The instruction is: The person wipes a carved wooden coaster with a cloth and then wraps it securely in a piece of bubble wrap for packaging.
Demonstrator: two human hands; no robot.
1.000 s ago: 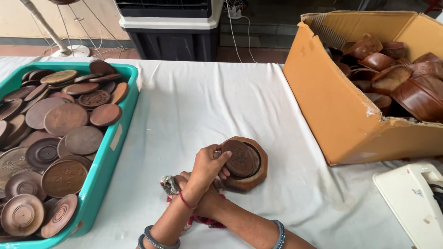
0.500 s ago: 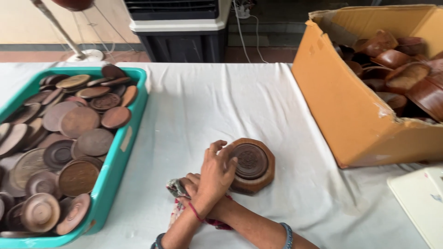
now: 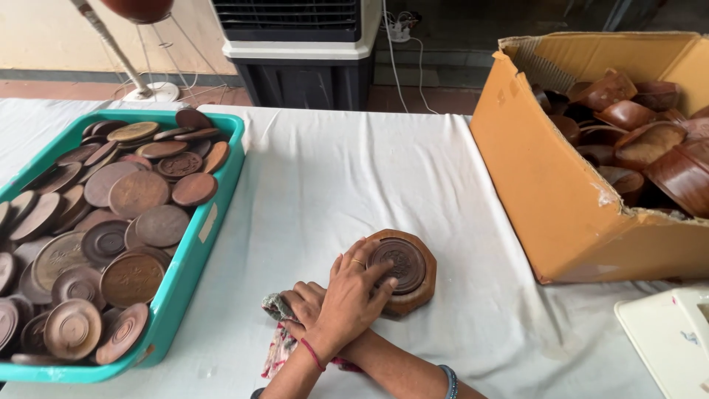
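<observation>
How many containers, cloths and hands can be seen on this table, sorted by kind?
Teal tray of wooden discs: 1
Cardboard box of wooden bowls: 1
Octagonal wooden piece under the fingers: 1
Patterned cloth: 1
Hands, left hand lying over right hand: 2
Total: 6
The discs and bowls overlap too much to count.

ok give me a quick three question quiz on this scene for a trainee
1. True or false: the left hand rests its fingers on the octagonal wooden piece.
2. What does the right hand grip? A. cloth B. a cup C. a brush
3. Fill in: the teal tray holds round wooden ____.

Key: 1 true; 2 A; 3 discs.
</observation>
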